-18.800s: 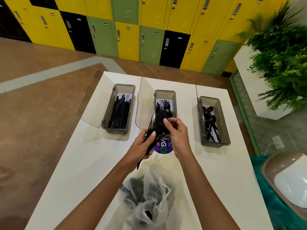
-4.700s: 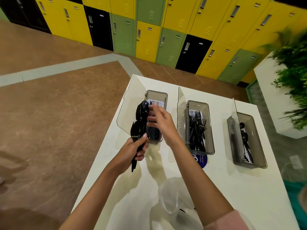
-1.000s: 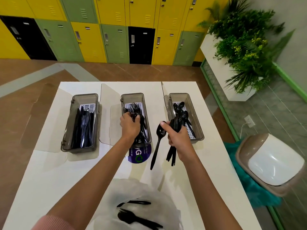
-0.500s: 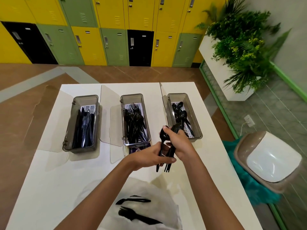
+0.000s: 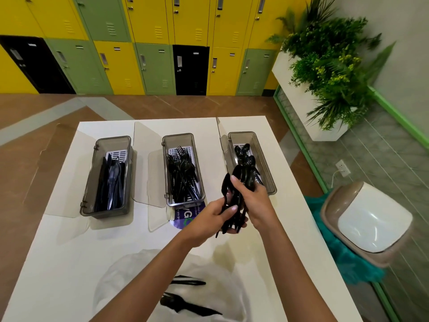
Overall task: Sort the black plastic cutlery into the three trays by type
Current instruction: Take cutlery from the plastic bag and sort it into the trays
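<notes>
Three grey trays stand in a row on the white table (image 5: 58,252). The left tray (image 5: 92,177) holds knives, the middle tray (image 5: 166,173) holds forks, and the right tray (image 5: 267,170) holds spoons. A bundle of black spoons (image 5: 241,180) hangs just in front of the right tray, bowls up. My right hand (image 5: 257,203) grips the bundle around its middle. My left hand (image 5: 209,219) cups the handle ends from below. A clear plastic bag (image 5: 130,277) at the near edge shows a black fork (image 5: 185,304) and another black piece (image 5: 188,282) through it.
A purple round sticker (image 5: 185,217) lies under the middle tray's near end. Clear tray lids lie open to the left of each tray. A beige bin with a white lid (image 5: 369,219) stands right of the table, and a planter with green plants (image 5: 325,66) is behind it.
My left hand left the middle tray and came across to the spoons in my right hand. Both hands now hold the bundle, which has closed up and moved slightly toward the right tray.
</notes>
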